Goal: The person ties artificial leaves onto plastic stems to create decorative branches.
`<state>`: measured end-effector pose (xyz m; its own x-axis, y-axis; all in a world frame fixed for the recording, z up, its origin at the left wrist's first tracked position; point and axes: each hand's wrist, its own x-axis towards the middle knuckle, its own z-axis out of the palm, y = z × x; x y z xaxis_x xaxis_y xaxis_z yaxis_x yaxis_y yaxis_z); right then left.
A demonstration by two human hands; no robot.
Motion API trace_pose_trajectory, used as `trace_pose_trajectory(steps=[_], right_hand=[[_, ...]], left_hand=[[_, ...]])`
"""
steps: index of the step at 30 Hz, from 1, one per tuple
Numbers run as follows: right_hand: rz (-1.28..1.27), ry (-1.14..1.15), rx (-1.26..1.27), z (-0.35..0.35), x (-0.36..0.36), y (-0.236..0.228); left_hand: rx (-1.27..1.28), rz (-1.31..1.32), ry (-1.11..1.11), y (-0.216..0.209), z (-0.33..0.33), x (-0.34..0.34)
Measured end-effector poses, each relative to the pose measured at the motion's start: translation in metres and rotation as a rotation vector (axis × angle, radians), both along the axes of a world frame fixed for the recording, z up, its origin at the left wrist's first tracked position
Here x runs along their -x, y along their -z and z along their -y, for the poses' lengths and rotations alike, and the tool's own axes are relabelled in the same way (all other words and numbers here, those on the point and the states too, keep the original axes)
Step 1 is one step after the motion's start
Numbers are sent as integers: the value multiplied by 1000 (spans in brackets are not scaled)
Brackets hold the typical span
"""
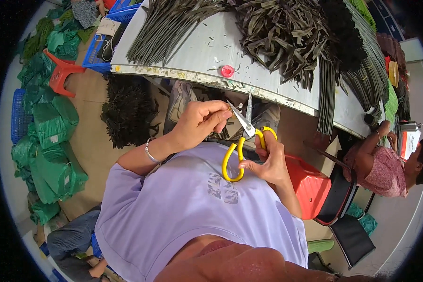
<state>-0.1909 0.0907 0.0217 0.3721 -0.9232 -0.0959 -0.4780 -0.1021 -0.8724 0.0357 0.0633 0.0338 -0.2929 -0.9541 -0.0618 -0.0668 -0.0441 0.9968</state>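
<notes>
Close below, lilac cotton shirt (188, 211). Above it, right hand (266, 162) gripping yellow-handled steel scissors (242, 141), blades open; left hand (203, 120) pinched shut beside blade tips, contents hidden.

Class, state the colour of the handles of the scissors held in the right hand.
Bright yellow: the scissors' handle loops show best in the head view, around the right hand's fingers.

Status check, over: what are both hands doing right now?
Right hand grips yellow-handled scissors, blades open. Left hand pinches a small piece at the blades, too small to identify. Dark strips heaped on the table beyond; nothing blocking.
</notes>
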Motion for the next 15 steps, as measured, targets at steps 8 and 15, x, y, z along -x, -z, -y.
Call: trace_pose_trajectory(steps=[8, 15], right_hand=[[73, 81, -135, -9, 2, 4], [164, 231, -13, -13, 7, 13]], left_hand=[[215, 66, -28, 2, -5, -4], [-189, -152, 4, 1, -1, -7]])
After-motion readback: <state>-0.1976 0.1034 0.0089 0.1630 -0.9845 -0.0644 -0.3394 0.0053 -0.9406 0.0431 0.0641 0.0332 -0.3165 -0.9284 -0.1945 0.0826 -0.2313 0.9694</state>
